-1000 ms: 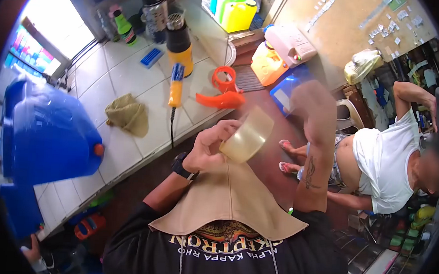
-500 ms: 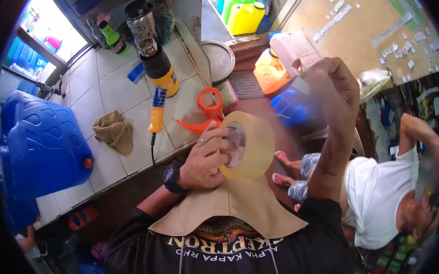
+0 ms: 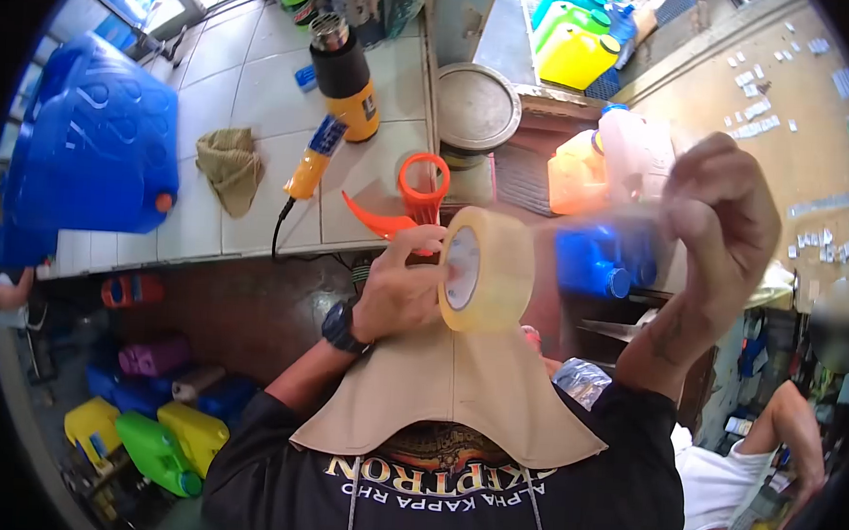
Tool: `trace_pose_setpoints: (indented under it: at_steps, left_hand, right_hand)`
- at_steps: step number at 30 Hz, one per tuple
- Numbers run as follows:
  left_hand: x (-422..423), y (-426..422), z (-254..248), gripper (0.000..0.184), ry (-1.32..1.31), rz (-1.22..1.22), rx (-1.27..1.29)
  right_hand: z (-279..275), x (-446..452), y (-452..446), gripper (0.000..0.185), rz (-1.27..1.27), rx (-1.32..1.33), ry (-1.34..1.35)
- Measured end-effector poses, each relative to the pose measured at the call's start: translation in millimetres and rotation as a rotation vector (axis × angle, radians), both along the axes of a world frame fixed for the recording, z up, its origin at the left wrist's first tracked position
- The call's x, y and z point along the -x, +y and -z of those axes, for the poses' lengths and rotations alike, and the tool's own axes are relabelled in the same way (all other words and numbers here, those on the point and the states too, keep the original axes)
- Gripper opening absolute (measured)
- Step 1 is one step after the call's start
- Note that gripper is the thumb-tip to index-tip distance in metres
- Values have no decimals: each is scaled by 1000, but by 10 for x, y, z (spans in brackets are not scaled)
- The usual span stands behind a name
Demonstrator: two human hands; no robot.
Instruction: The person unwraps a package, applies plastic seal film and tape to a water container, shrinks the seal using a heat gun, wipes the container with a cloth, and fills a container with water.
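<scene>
Bench (image 3: 213,81): white-tiled; the near edge runs in front of the left forearm; a round grey lid (image 3: 478,108) sits just beyond the right edge.
Person nearby (image 3: 720,487): white shirt, partly in view past the right arm.
Blue jerrycan (image 3: 104,143): at the bench's left end; an orange-red cap shows low on it.
Heat gun (image 3: 356,113): yellow and black, nozzle up, near the bench's right edge; its cord runs to the near edge.
Right hand (image 3: 725,218): raised well out past the bench's right edge; thumb and fingers look pinched on the clear strip (image 3: 614,215), which is blurred.
Left hand (image 3: 399,288): just off the near right corner; it grips the tape roll, fingers at the core; a dark watch (image 3: 343,325) circles the wrist.
Cloth (image 3: 230,168): crumpled, olive, between jerrycan and heat gun, toward the near edge.
Orange holder (image 3: 422,205): ring-topped, on the bench's near right corner, partly behind the left hand.
Tape roll (image 3: 501,274): held in the air off that corner; the strip spans from it to the right hand.
</scene>
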State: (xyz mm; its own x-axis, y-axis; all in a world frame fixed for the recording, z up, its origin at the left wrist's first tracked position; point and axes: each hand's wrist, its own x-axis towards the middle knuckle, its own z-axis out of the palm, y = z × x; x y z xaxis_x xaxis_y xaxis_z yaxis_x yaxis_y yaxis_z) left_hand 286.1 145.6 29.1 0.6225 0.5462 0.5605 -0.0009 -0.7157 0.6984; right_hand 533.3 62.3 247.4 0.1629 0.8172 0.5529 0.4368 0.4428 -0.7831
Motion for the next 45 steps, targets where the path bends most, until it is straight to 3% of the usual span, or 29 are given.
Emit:
trace_pose_setpoints:
  at_steps: [4, 8, 11, 16, 18, 22, 26, 28, 30, 31, 33, 34, 36, 40, 41, 45]
  left_hand:
    - [-106, 46, 46, 35, -23, 124, 143]
    - [81, 94, 122, 52, 62, -71, -23]
    - [287, 83, 255, 61, 222, -432, -61]
    - [103, 128, -46, 77, 442, -353, -81]
    - [211, 291, -149, 81, 612, -123, -259]
    - [228, 477, -104, 82, 699, 71, -365]
    - [40, 595, 280, 63, 664, 51, -378]
    - [52, 625, 177, 53, 631, 23, -418]
    - [149, 586, 0, 51, 359, 45, -143]
    - [189, 557, -48, 51, 365, 55, -141]
    - [263, 519, -103, 54, -29, 173, 574]
    - [296, 510, -33, 54, -29, 174, 573]
    - [347, 468, 129, 63, -477, 188, 1268]
    - [320, 406, 295, 72, -700, 160, 1623]
    - [339, 393, 470, 72, -743, 112, 1663]
    - [366, 311, 406, 72, -867, 94, 1824]
  right_hand:
    - [-127, 203, 34, 14, -18, 20, 53]
    - [-160, 274, 22, 15, 9, 97, -1]
    - [-186, 261, 26, 13, 50, 109, -102]
    - [-178, 116, 97, 12, 103, 125, -88]
    - [-174, 22, 123, 12, 117, 139, -88]
    - [-85, -95, 175, 14, 120, 100, -91]
    - [59, -179, 135, 13, 157, 86, -26]
    - [86, -223, 89, 13, 166, 85, -19]
    - [99, -256, 47, 13, 173, 97, -21]
    - [105, -262, 37, 13, 197, 95, -22]
    - [120, -271, 47, 13, 221, 89, -23]
    - [123, -276, 63, 13, 200, 92, -17]
    - [117, -262, 96, 13, 173, 98, -15]
    - [87, -230, 174, 12, 153, 137, -32]
    - [80, -231, 201, 12, 162, 142, -48]
    - [114, -241, 259, 12, 130, 147, -38]
